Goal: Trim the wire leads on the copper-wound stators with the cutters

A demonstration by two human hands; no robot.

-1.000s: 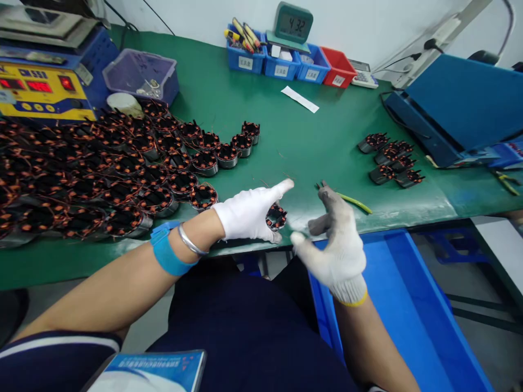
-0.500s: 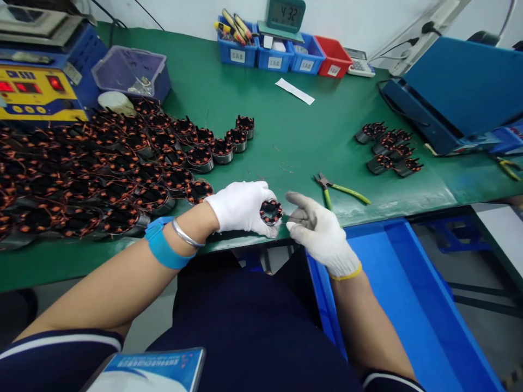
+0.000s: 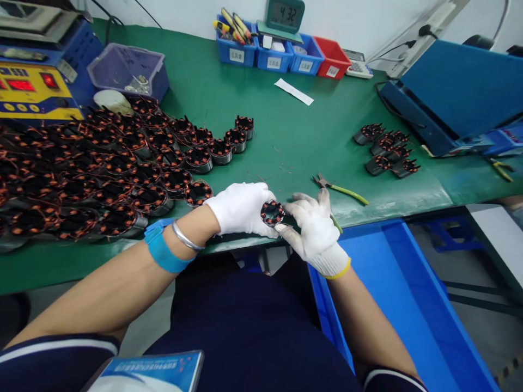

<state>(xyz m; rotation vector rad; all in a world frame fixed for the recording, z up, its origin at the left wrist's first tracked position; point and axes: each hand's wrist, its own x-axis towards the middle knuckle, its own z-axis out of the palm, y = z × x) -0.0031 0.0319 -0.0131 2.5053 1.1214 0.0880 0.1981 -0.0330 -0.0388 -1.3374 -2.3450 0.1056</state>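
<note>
At the table's front edge, my gloved left hand (image 3: 245,209) is wrapped round a motor stator (image 3: 272,213), a dark ring with copper windings facing up. My gloved right hand (image 3: 312,226) meets the stator's right side, thumb and forefinger against its rim and the other fingers stretched out. Just behind the right hand lie green-handled cutting pliers (image 3: 347,193), one handle partly hidden by the hand. Thin wire scraps (image 3: 286,167) are scattered on the table beyond the stator.
Many wound stators (image 3: 110,190) crowd the left side; several more (image 3: 386,147) stand at right. Behind are small blue bins (image 3: 236,54), a red bin (image 3: 332,57), a clock (image 3: 285,15) and a purple tub (image 3: 126,68). A blue tray (image 3: 392,283) sits below the edge.
My right hand has come away from beside the pliers, moved left and closed in on the stator. My left hand keeps its hold on the stator. The view has shifted slightly.
</note>
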